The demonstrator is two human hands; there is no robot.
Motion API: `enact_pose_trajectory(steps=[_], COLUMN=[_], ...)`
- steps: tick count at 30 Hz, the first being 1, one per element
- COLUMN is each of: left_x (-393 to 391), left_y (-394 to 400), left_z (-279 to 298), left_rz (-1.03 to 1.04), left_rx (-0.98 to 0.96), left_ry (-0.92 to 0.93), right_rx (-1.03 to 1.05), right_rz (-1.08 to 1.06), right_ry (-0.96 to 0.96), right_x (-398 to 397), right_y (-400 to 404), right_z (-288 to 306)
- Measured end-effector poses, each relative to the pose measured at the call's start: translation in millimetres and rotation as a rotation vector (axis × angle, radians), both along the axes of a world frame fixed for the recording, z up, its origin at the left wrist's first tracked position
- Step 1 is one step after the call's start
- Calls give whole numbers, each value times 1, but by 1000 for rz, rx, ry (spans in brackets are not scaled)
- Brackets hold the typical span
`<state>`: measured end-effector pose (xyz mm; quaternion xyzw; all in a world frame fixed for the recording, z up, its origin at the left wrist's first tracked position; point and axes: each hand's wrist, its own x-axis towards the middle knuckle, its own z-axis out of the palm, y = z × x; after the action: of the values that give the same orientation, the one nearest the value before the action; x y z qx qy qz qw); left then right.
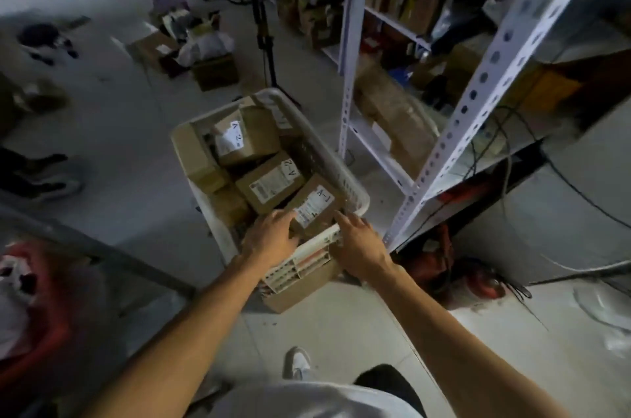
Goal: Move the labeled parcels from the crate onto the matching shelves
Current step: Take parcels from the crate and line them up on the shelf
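We see a pale tiled floor (341,332). On it stands the white crate (345,175), propped on a flat box (300,287). Right of the crate stands a shelf rack (491,62); beyond the crate lie open cartons (191,55).

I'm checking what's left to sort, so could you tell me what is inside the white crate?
The white crate holds brown cardboard parcels: one labeled A-1 nearest both hands, and two labeled A-2. Other boxes' labels, and anything beneath, are hidden.

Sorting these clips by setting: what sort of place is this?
Likely a stockroom: slotted metal shelving packed with boxes, a white crate of labelled parcels, and open cartons on the floor.
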<state>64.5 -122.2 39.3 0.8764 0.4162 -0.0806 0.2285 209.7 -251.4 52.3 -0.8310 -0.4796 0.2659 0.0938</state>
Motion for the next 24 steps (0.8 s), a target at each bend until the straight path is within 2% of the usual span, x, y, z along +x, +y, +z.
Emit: enact_pose_trajectory(steps=[6,12,24], left_x=[-26,-16,31], left_y=[52,108,210], left_z=[2,5,7], left_rz=[183,332,461], left_rx=[-7,21,-20], left_ry=[-16,-59,-45], right_rx=[-38,-9,2], right_rz=[129,215,286], right_ry=[38,95,185], right_x=[5,33,62], right_y=[87,181,314], right_z=[-4,-9,-24])
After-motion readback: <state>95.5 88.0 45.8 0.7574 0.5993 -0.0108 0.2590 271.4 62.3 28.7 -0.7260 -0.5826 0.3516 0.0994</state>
